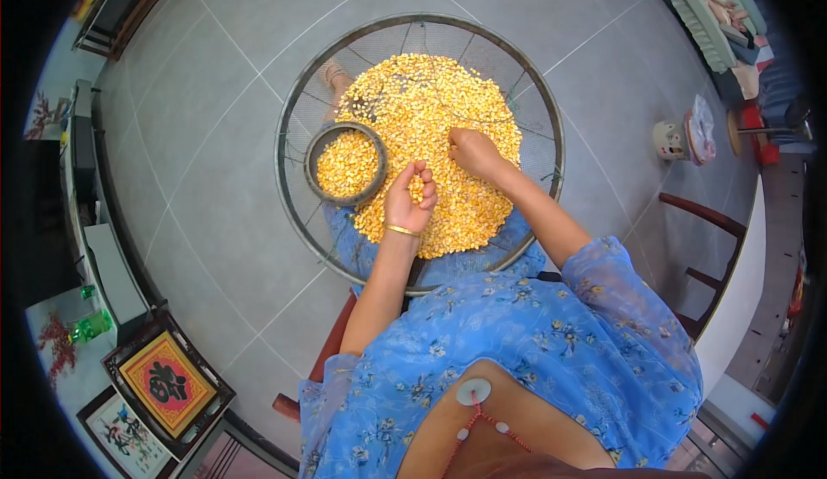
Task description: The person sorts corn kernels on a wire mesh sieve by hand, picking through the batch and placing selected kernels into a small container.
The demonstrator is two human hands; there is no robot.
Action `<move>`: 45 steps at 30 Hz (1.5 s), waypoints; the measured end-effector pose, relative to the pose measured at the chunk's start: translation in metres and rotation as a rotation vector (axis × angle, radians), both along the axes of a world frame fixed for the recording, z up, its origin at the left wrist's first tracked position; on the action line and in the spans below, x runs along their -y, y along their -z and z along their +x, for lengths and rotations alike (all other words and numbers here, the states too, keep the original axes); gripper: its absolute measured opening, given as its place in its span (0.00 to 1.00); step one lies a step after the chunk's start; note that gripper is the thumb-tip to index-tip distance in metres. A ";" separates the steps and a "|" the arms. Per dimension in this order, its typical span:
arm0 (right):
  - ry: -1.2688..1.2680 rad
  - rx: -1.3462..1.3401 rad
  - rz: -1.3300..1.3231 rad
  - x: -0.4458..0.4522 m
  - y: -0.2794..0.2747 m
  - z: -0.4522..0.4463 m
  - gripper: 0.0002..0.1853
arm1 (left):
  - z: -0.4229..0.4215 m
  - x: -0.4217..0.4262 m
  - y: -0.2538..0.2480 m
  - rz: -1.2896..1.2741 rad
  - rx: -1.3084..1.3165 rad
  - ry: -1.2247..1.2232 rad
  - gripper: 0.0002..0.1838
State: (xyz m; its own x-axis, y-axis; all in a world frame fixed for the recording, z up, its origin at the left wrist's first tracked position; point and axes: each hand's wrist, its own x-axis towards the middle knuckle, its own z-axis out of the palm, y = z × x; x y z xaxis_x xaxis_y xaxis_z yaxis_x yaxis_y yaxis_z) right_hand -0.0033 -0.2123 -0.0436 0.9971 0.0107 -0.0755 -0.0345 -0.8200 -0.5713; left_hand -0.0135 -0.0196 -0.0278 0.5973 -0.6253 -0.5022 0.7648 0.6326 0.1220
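A round mesh sieve (289, 152) with a dark rim rests across my lap, with a wide heap of yellow corn kernels (448, 208) spread on it. On its left side stands a dark round bowl (313, 182) filled with kernels. My left hand (412, 199) is cupped palm up just right of the bowl, fingers curled around some corn kernels. Over the heap, my right hand (476, 153) has its thumb and fingers pinched together at the kernels. Whatever is between those fingertips is too small to make out.
Grey floor tiles (211, 74) surround me. A wooden chair (706, 212) and a white table edge (741, 281) are at the right, near a small white bin (670, 139). Framed pictures (168, 380) lean at the lower left. A sofa (702, 18) with a person's limbs on it is at upper right.
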 end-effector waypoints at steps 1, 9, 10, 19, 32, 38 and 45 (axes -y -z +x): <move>0.011 -0.016 -0.015 -0.001 0.005 -0.001 0.06 | 0.000 0.000 0.000 0.001 -0.001 -0.002 0.10; 0.061 0.101 0.077 0.000 -0.038 -0.003 0.06 | 0.000 0.000 0.000 0.005 0.016 -0.013 0.10; 0.029 0.083 0.169 -0.009 -0.056 -0.006 0.06 | -0.001 0.001 -0.002 0.065 0.010 -0.002 0.10; 0.009 -0.012 0.156 0.001 -0.044 0.004 0.07 | 0.000 0.001 -0.007 0.075 0.011 -0.002 0.11; 0.104 0.017 0.185 -0.010 -0.049 -0.003 0.04 | 0.001 -0.001 -0.001 0.057 0.018 -0.017 0.10; -0.082 -0.056 0.579 -0.032 -0.107 -0.017 0.05 | -0.001 0.007 -0.014 0.203 -0.062 -0.028 0.12; 0.034 -0.193 -0.269 0.038 -0.035 -0.040 0.07 | 0.001 -0.001 -0.007 0.032 0.012 -0.022 0.10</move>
